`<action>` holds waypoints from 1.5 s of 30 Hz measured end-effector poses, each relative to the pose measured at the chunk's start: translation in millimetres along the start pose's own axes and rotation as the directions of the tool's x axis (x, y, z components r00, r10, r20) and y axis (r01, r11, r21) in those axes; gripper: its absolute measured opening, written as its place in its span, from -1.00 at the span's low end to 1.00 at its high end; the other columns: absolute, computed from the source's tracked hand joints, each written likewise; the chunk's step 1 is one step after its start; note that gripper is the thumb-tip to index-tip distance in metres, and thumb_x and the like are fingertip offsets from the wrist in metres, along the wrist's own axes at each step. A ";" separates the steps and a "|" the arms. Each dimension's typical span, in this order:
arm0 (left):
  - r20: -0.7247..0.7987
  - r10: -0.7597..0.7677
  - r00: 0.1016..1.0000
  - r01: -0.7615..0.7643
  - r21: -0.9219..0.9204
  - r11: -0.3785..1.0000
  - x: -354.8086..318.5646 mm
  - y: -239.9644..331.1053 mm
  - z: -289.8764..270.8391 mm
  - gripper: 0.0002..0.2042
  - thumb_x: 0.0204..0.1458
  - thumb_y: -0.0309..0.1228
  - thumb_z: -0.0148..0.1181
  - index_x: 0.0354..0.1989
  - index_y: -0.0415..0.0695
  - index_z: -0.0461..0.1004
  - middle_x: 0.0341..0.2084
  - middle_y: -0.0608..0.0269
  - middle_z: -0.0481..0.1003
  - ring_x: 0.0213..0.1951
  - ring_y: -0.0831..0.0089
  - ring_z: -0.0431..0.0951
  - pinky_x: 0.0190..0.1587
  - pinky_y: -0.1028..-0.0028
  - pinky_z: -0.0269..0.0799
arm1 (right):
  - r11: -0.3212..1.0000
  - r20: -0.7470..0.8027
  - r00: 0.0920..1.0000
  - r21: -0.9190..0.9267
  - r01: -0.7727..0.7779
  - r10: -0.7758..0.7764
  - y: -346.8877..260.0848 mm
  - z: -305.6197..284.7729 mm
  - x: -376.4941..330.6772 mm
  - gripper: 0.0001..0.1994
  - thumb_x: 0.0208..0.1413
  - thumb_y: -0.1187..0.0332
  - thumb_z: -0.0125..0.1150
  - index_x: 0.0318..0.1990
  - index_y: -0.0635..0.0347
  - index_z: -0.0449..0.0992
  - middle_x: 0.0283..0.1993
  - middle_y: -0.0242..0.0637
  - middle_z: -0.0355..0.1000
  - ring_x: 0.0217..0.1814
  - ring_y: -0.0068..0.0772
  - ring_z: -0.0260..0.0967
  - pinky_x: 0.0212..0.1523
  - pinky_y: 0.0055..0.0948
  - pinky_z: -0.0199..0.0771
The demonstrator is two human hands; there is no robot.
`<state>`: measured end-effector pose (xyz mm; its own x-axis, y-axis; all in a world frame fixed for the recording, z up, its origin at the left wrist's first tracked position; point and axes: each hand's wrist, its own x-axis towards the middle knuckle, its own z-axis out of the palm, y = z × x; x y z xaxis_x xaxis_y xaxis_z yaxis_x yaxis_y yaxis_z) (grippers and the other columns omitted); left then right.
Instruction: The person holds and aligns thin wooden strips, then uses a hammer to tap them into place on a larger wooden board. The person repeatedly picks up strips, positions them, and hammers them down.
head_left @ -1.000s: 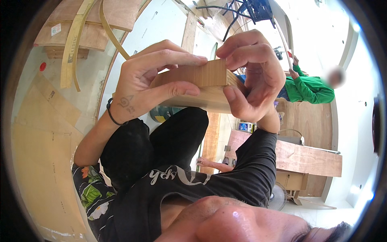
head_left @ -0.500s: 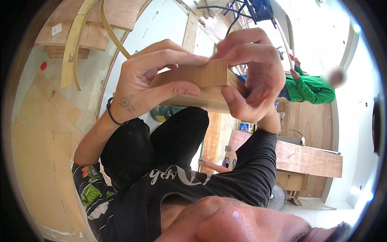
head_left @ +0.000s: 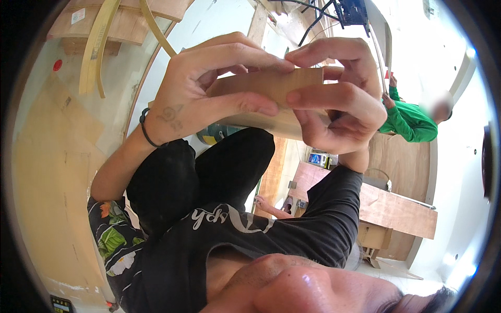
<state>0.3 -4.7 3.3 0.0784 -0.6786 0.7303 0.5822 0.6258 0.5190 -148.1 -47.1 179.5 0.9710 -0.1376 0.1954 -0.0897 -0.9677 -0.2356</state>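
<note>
A wood-grain board (head_left: 304,79), light brown, is held up in front of my chest with its narrow edge toward me. My left hand (head_left: 219,86) pinches that edge between thumb and fingers. At the board's right end, my right hand (head_left: 347,96) curls its fingers round the corner, two fingertips pressing on the edge close to my left fingertips. The far end of the board is hidden behind my left hand. Under the board are my bent knees, and beside them a green and yellow round object (head_left: 215,133), partly covered.
Curved yellowish strips (head_left: 99,47) hang over plywood sheets (head_left: 125,23) at upper left. A tan sheet (head_left: 57,182) covers the left side. Pinkish boards (head_left: 391,208) lie at right, near a person in green (head_left: 415,121). Another hand (head_left: 265,203) shows below. A black metal frame (head_left: 352,13) stands at top.
My right hand has shifted its grip: its fingers now lie over the board's edge, where the end corner showed before. Both hands and the board sit slightly farther right.
</note>
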 end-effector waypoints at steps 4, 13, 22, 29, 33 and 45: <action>0.006 -0.036 0.999 0.036 0.056 0.998 -2.2 -1.5 -3.7 -0.43 -0.14 -0.53 0.49 0.10 -0.31 0.42 -0.04 0.10 0.48 0.02 0.38 0.49 0.03 0.41 0.43 | 0.999 -0.039 0.998 -0.007 0.043 -0.043 1.9 5.2 0.2 -0.81 -0.22 0.65 0.26 -0.37 0.26 0.60 -0.11 0.05 0.39 -0.07 -0.06 0.52 -0.34 -0.36 0.71; 0.120 -0.181 0.976 0.102 0.484 0.869 -45.7 -24.6 -63.3 -0.47 -0.09 -0.26 0.45 0.12 0.00 0.47 0.04 0.17 0.56 0.17 0.29 0.49 0.27 0.23 0.32 | 0.999 0.054 0.998 -0.027 0.026 -0.025 7.2 5.3 -4.1 -0.81 -0.10 0.51 0.33 -0.33 0.19 0.45 -0.17 0.11 0.46 -0.17 0.12 0.52 -0.21 0.00 0.67; 0.123 -0.152 0.981 0.104 0.333 0.937 -62.4 -32.7 -65.4 -0.57 -0.01 -0.49 0.40 0.06 -0.14 0.45 -0.08 0.18 0.54 0.03 0.35 0.54 0.16 0.35 0.42 | 0.997 0.241 0.967 0.010 0.078 -0.079 12.3 -6.3 6.1 -0.73 -0.13 0.57 0.24 -0.22 0.15 0.40 -0.27 0.06 0.49 -0.18 0.16 0.53 -0.14 0.10 0.63; 0.003 -0.206 0.979 0.203 0.141 0.969 -53.4 -28.9 -57.1 -0.68 -0.06 -0.53 0.45 -0.10 -0.20 0.54 -0.19 0.23 0.57 -0.09 0.45 0.56 0.03 0.43 0.44 | 0.996 0.275 0.958 0.028 0.080 -0.085 13.5 -8.5 9.3 -0.69 -0.18 0.62 0.21 -0.19 0.18 0.41 -0.27 -0.01 0.49 -0.20 -0.01 0.52 -0.07 0.14 0.60; 0.016 -0.208 0.978 0.202 0.180 0.963 -52.9 -27.4 -55.7 -0.70 -0.05 -0.51 0.46 -0.14 -0.20 0.53 -0.19 0.26 0.57 -0.09 0.46 0.55 0.02 0.43 0.44 | 0.995 0.284 0.956 -0.032 0.091 -0.078 8.3 -5.3 12.0 -0.73 -0.20 0.61 0.25 -0.26 0.19 0.46 -0.29 -0.05 0.48 -0.22 -0.13 0.52 -0.09 0.12 0.63; 0.071 -0.348 0.935 0.351 -0.042 0.935 -46.9 -33.0 -56.9 -0.52 -0.07 -0.45 0.49 0.01 -0.13 0.37 -0.15 0.20 0.50 -0.04 0.41 0.49 0.14 0.37 0.38 | 0.977 0.523 0.852 -0.182 0.113 -0.001 -9.4 -16.6 44.6 -0.69 -0.16 0.58 0.40 -0.18 0.24 0.57 -0.01 0.14 0.44 -0.03 -0.02 0.55 -0.23 -0.21 0.72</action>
<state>23.4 -15.4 -73.3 -0.1867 -0.8246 0.5340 0.6063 0.3310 0.7231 -107.6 -47.7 206.3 0.9437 -0.0056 -0.3308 -0.0181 -0.9992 -0.0347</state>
